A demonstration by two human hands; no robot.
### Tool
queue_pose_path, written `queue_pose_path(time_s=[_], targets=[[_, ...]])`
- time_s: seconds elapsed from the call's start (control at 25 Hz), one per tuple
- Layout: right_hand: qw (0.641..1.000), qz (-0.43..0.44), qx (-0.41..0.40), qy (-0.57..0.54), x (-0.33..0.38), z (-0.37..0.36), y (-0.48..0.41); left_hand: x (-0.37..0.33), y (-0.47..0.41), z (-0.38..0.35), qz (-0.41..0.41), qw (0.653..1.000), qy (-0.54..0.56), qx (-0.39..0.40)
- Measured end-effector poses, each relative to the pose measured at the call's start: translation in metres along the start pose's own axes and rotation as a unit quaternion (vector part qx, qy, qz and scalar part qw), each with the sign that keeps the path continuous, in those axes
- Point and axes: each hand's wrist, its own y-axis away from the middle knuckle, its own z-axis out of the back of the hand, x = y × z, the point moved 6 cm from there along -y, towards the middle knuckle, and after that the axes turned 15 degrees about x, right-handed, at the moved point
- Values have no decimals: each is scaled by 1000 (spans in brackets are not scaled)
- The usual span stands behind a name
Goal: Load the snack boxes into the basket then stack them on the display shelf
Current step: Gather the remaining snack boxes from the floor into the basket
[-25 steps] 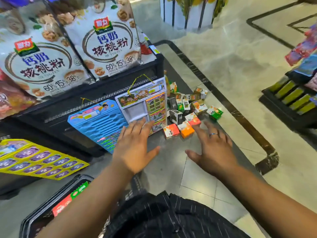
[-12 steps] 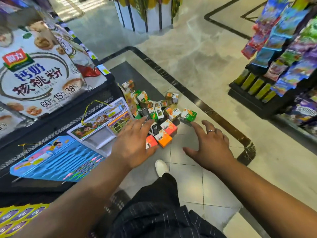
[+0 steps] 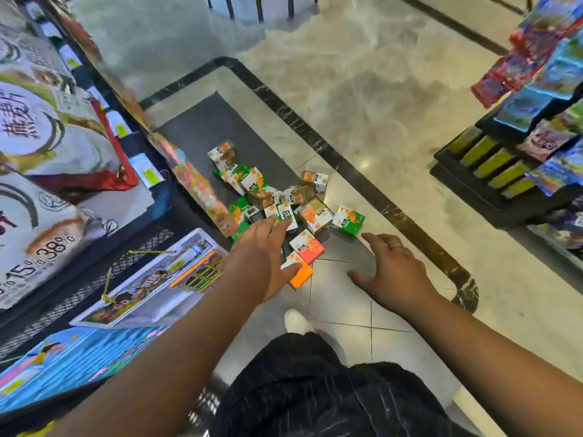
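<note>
Several small snack boxes lie in a loose heap on the floor beside the black display shelf. Among them are a red one, an orange one and a green one. My left hand reaches over the near side of the heap, fingers straight, fingertips at the boxes and thumb by the orange box. My right hand hovers spread just right of the heap, holding nothing, a ring on one finger. The basket is out of view.
The shelf on the left carries large white bags, with toy packs leaning against its front. A black rack with yellow boxes and hanging packets stands at the right. My shoe and dark trousers are below the hands.
Both hands have moved forward, nearer the heap; the left now reaches the boxes. The view has swung right and down, and the basket seen a second ago has left the frame.
</note>
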Motion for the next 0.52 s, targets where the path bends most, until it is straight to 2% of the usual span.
queue_pose_path(time_s=[0.2,0.36,0.52], targets=[[997,13,36,-73,-7,26,-102,13,-86,9,28,998,10,57],[986,3,87,-139,-22,17,-220,29,-164,-14,57,996,47,44],[983,7,141,-117,-37,-16,-342,51,-244,-62,133,985,86,71]])
